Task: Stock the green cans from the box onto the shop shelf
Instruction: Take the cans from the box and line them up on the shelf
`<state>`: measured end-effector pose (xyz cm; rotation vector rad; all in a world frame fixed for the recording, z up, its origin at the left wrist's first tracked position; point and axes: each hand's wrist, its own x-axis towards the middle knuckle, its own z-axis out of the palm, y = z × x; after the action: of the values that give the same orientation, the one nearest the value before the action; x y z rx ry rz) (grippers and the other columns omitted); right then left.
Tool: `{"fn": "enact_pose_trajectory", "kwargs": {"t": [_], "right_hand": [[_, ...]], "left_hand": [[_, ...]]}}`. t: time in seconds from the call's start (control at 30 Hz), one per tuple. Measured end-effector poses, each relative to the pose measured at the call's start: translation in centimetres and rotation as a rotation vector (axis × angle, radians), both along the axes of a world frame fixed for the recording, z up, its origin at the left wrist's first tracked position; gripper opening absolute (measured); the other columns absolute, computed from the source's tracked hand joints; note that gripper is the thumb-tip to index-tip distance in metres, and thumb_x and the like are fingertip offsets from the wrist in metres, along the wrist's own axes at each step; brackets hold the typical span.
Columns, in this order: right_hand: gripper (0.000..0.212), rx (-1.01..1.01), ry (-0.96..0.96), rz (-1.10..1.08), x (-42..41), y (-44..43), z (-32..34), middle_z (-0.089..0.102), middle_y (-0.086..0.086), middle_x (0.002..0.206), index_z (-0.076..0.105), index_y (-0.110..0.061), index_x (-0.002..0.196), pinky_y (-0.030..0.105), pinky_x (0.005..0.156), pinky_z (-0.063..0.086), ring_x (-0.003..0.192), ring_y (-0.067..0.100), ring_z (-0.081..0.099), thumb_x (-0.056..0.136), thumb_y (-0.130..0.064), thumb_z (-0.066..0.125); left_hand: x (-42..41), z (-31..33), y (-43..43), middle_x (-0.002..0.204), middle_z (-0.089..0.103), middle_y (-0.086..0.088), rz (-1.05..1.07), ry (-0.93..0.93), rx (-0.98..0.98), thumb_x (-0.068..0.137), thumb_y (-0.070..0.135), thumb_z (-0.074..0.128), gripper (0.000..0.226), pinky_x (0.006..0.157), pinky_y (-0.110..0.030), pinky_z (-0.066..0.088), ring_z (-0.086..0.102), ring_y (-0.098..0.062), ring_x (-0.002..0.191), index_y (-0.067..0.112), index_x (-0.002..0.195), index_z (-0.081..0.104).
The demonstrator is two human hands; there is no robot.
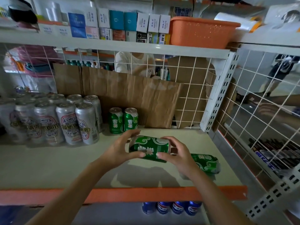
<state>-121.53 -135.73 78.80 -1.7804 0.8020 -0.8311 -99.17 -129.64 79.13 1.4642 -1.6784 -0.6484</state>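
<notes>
Silver cans (65, 120): block packed upright at the left of the shelf (48, 168); left side taken.
Standing green cans (115, 121): two set upright at the back, just beside the silver block; counted as stocked.
Left hand (120, 150): fingers curled over the held can's left end, thumb pressed on its near side.
Held green can (150, 147): carried sideways above mid-shelf, gripped by both hands; not yet stood.
Right hand (177, 157): fingers wrapped round the right end, thumb nearly met with the left thumb.
Lying green can (207, 163): on its side on the shelf behind the right hand; to be stood.
Box: not in view; remaining stock cannot be told.
Progress: judged early.
Cardboard sheet (138, 98): leaned against the back grid; bare shelf is seen in front of it.
Wire side panel (259, 111): right limit of the shelf.
</notes>
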Motion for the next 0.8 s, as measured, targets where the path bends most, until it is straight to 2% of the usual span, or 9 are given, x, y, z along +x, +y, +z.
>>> {"fn": "enact_pose_trajectory", "kwargs": {"t": [0.07,0.2,0.33,0.5,0.57,0.63,0.7,0.8], "right_hand": [[0.06,0.037,-0.053,-0.012,-0.3,0.1,0.1,0.067,0.001,0.104,0.058,-0.021,0.109,0.03,0.071,0.057,0.094,0.014,0.066,0.059,-0.049,0.074],[0.057,0.144,-0.18,-0.039,-0.2,0.5,0.1,0.07,0.003,0.098,0.061,-0.018,0.104,0.03,0.065,0.057,0.09,0.018,0.069,0.056,-0.046,0.075],[0.081,0.22,-0.252,-0.064,0.6,1.3,-0.2,0.07,0.008,0.102,0.062,-0.015,0.105,0.041,0.07,0.059,0.092,0.025,0.07,0.042,-0.062,0.083],[0.096,0.287,-0.28,-0.048,1.0,2.1,-0.5,0.067,0.01,0.109,0.058,-0.012,0.113,0.035,0.071,0.058,0.095,0.023,0.069,0.037,-0.065,0.083],[0.099,0.265,-0.229,-0.017,0.8,2.2,-0.6,0.066,0.006,0.108,0.056,-0.012,0.115,0.029,0.071,0.057,0.096,0.018,0.068,0.038,-0.068,0.082],[0.1,0.245,-0.157,0.038,0.5,2.1,-0.3,0.067,0.001,0.106,0.054,-0.016,0.116,0.024,0.072,0.054,0.096,0.01,0.067,0.035,-0.069,0.081],[0.099,0.24,-0.079,0.103,0.2,1.9,0.0,0.066,-0.002,0.11,0.052,-0.02,0.119,0.024,0.079,0.054,0.1,0.008,0.065,0.037,-0.067,0.082],[0.084,0.21,0.065,0.165,-0.3,1.8,0.5,0.062,-0.005,0.119,0.05,-0.029,0.122,0.03,0.09,0.052,0.107,0.008,0.062,0.049,-0.056,0.082]], "left_hand": [[-0.1,-0.6,0.4,0.127,0.053,0.006,0.001,0.191,-0.023,0.049,0.077,0.07,0.084,0.099,-0.027,0.045,0.054,-0.01,0.118,0.04,0.12,0.043],[-1.2,-0.8,0.9,0.125,0.056,-0.004,0.01,0.531,-0.019,0.047,0.067,0.079,0.096,0.086,-0.027,0.053,0.061,-0.012,0.108,0.023,0.127,0.047],[-2.4,-0.5,1.0,0.116,0.063,-0.008,0.024,0.758,-0.018,0.047,0.062,0.082,0.097,0.078,-0.025,0.054,0.065,-0.018,0.101,0.016,0.127,0.051],[-2.6,0.3,0.6,0.103,0.068,-0.005,0.039,0.798,-0.028,0.044,0.057,0.084,0.086,0.071,-0.024,0.055,0.067,-0.017,0.091,0.015,0.115,0.059],[-2.4,0.8,0.5,0.102,0.069,-0.005,0.044,0.782,-0.032,0.043,0.053,0.085,0.081,0.07,-0.023,0.055,0.067,-0.017,0.09,0.018,0.112,0.061],[-2.0,1.5,0.3,0.098,0.071,-0.003,0.025,0.727,-0.036,0.038,0.057,0.086,0.085,0.069,-0.022,0.054,0.068,-0.014,0.089,0.019,0.11,0.062],[-1.7,2.3,0.2,0.1,0.072,0.0,-0.019,0.653,-0.031,0.038,0.057,0.086,0.085,0.072,-0.021,0.054,0.067,-0.014,0.093,0.018,0.109,0.063],[-1.2,3.2,-0.3,0.105,0.071,-0.004,-0.082,0.541,0.006,0.047,0.04,0.085,0.071,0.082,-0.028,0.055,0.066,-0.022,0.101,0.019,0.111,0.063]]}}
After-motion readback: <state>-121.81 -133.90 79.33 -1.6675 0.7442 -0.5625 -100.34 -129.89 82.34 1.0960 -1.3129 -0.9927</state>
